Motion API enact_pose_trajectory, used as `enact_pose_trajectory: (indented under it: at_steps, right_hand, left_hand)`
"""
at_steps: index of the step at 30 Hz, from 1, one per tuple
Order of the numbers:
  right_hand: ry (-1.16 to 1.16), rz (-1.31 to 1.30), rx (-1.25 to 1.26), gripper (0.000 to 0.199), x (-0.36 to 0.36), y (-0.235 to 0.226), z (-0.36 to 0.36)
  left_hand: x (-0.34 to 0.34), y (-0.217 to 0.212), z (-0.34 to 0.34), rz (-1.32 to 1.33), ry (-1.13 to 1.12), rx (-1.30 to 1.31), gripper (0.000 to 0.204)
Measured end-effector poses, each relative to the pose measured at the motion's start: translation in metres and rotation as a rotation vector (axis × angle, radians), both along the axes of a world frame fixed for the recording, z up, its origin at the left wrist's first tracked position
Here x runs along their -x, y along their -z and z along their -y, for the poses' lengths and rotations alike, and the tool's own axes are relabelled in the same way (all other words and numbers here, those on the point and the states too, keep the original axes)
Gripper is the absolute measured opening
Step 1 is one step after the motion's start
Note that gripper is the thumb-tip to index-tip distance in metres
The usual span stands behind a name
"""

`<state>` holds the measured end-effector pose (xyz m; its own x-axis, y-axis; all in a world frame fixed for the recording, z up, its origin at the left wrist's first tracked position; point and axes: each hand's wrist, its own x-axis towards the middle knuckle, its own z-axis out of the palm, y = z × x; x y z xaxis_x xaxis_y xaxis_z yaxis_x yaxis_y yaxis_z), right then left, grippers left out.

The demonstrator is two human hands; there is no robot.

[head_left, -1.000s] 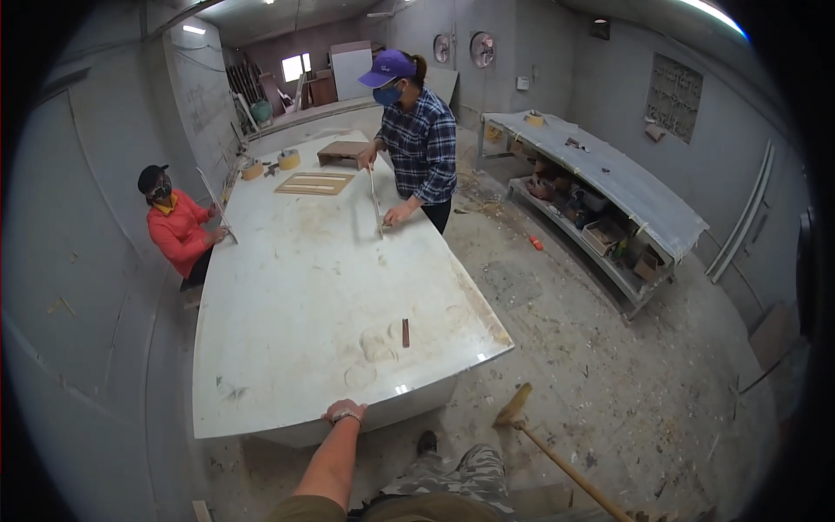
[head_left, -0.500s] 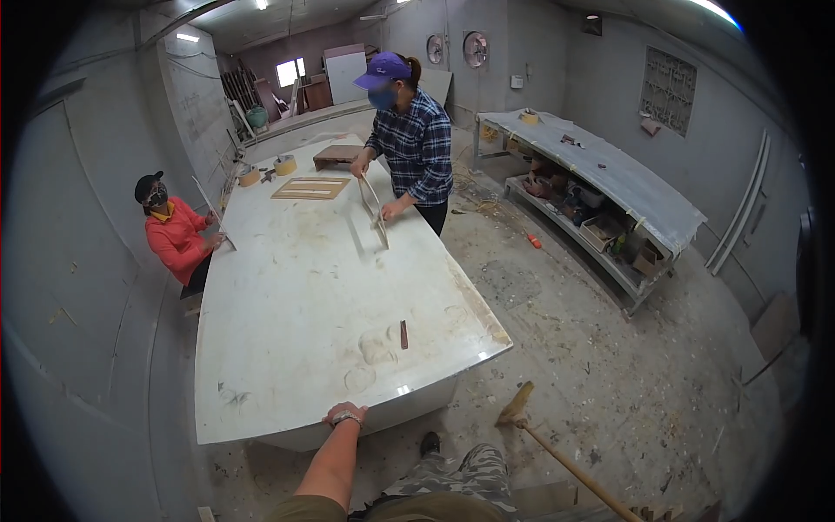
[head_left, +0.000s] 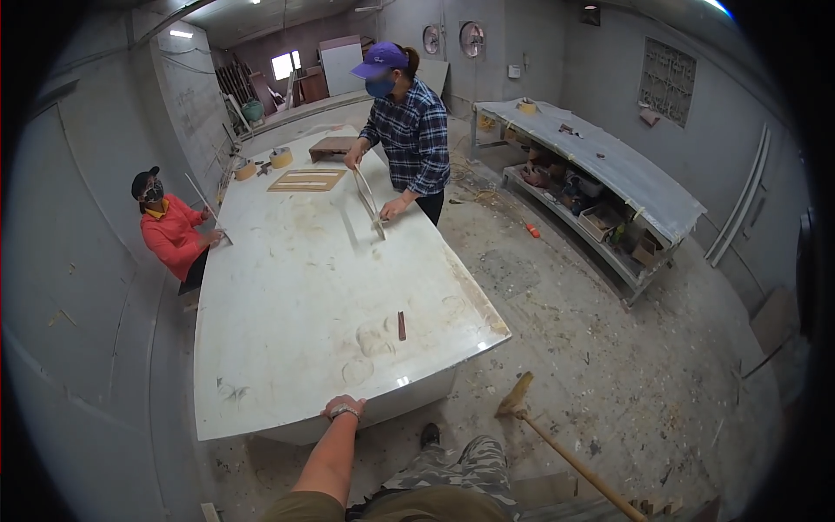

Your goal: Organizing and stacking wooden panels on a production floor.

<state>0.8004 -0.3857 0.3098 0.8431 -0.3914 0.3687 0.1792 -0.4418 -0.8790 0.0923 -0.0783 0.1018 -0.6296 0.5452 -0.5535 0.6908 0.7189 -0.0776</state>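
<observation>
My left hand [head_left: 344, 405], with a watch or bracelet at the wrist, bears on the near edge of a large white-topped table [head_left: 278, 348]. Its fingers look bent at the edge, though their tips are hard to make out. Up the table from that hand lies a short, narrow reddish-brown strip [head_left: 402, 325], touched by nobody. My right hand is out of the picture. To the right of my legs, a broom [head_left: 570, 459] with a yellowish head slants across; its handle runs out past the lower edge.
Across the table, a person in a plaid shirt [head_left: 419, 139] holds a thin panel [head_left: 367, 204] on edge. At the left side, a person in red [head_left: 174, 235] holds a long thin strip. Tape rolls [head_left: 280, 157] and a slatted frame [head_left: 306, 180] lie farther back. A cluttered workbench [head_left: 591, 165] stands right.
The view has shifted slightly, and the table sits a little higher in it. My left hand keeps its place on the edge. Both co-workers look nearly unchanged.
</observation>
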Motion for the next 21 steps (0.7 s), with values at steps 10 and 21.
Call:
enact_pose_trajectory:
  at_steps: [10, 21]
  right_hand:
    - [-0.035, -0.073, 0.200, 0.052, -0.048, 0.049, 0.037]
    - [0.033, -0.247, 0.162, 0.050, -0.036, 0.032, 0.020]
  left_hand:
    - [-0.003, 0.001, 0.001, -0.012, 0.020, 0.018, 0.072]
    - [0.007, 0.009, 0.000, 0.034, -0.049, -0.005, 0.069]
